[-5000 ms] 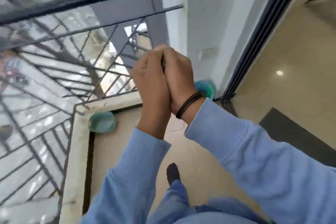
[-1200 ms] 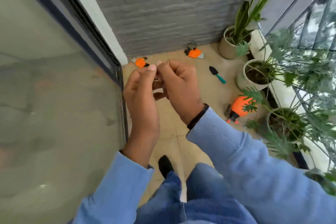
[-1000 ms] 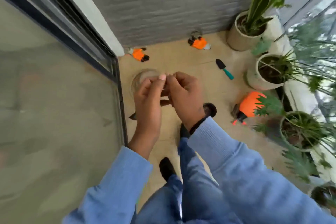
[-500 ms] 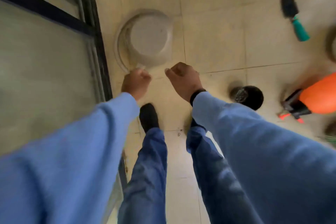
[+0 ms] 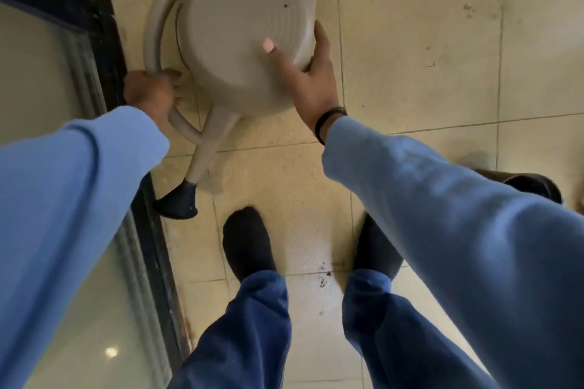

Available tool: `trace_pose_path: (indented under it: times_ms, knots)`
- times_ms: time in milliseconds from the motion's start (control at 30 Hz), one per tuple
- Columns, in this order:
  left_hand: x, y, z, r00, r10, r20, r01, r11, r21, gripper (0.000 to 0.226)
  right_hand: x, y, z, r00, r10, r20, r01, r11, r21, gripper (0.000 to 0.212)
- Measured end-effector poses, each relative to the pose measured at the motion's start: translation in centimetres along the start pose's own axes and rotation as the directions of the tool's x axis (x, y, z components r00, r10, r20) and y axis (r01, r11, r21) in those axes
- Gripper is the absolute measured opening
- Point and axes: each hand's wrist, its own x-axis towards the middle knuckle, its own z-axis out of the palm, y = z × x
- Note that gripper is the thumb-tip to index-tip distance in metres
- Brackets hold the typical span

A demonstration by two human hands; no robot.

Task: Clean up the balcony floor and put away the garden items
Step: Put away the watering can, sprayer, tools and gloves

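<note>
A beige watering can (image 5: 240,28) lies overturned on the tiled balcony floor, its round base facing up. Its spout runs down toward me and ends in a dark rose head (image 5: 178,199). My left hand (image 5: 150,96) grips the can's curved loop handle at its lower left. My right hand (image 5: 308,73) holds the can's body at the right edge, with the thumb across the base and the fingers round the side.
The dark sliding-door frame (image 5: 104,50) and glass run along the left, right beside the can. My two feet in dark socks (image 5: 246,243) stand just below it. A dark round pot (image 5: 534,183) peeks out behind my right sleeve. Bits of dirt (image 5: 322,278) dot the tiles.
I have bent down over the floor. My hands, held together at chest height a second ago, have parted and dropped onto the watering can, left on the handle, right on the body.
</note>
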Motion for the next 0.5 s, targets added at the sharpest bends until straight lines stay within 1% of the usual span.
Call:
trace_pose_path:
  times_ms: [67, 100, 133, 200, 267, 367, 433, 500]
  knots:
    - [0.7, -0.1, 0.2, 0.998, -0.014, 0.066, 0.018, 0.997, -0.073, 0.027, 0.3, 0.1, 0.5, 1.0, 0.007, -0.014, -0.007, 1.0, 0.023, 0.115]
    - [0.3, 0.0, 0.3, 0.997, -0.021, 0.069, 0.028, 0.995, -0.092, 0.018, 0.4, 0.2, 0.6, 1.0, 0.012, -0.025, -0.011, 0.999, 0.042, 0.114]
    - [-0.2, 0.2, 0.4, 0.997, -0.03, 0.072, 0.037, 0.994, -0.101, 0.015, 0.5, 0.2, 0.5, 0.999, 0.017, -0.033, -0.014, 0.997, 0.07, 0.111]
    - [-1.0, 0.6, 0.1, 0.997, -0.029, 0.069, 0.037, 0.992, -0.12, 0.018, 0.9, 0.2, 0.2, 0.998, 0.049, -0.04, -0.043, 0.989, 0.14, 0.1]
    - [-2.1, 1.1, -0.4, 0.997, -0.017, 0.08, 0.031, 0.984, -0.174, 0.019, 1.0, -0.2, -0.4, 0.994, 0.104, -0.039, -0.093, 0.971, 0.22, 0.084]
    - [-4.6, 2.6, -1.2, 0.985, 0.033, 0.17, 0.022, 0.949, -0.314, 0.023, 0.9, -1.3, -1.5, 0.981, 0.183, -0.063, -0.15, 0.923, 0.354, 0.057]
    - [-6.7, 3.8, -1.3, 0.965, 0.074, 0.253, 0.04, 0.907, -0.419, 0.03, 0.9, -2.0, -2.4, 0.962, 0.262, -0.08, -0.208, 0.888, 0.409, 0.052]
    - [-9.5, 5.3, -1.1, 0.927, 0.094, 0.364, 0.104, 0.866, -0.49, 0.036, 0.7, -2.7, -3.4, 0.939, 0.334, -0.085, -0.262, 0.853, 0.45, 0.056]
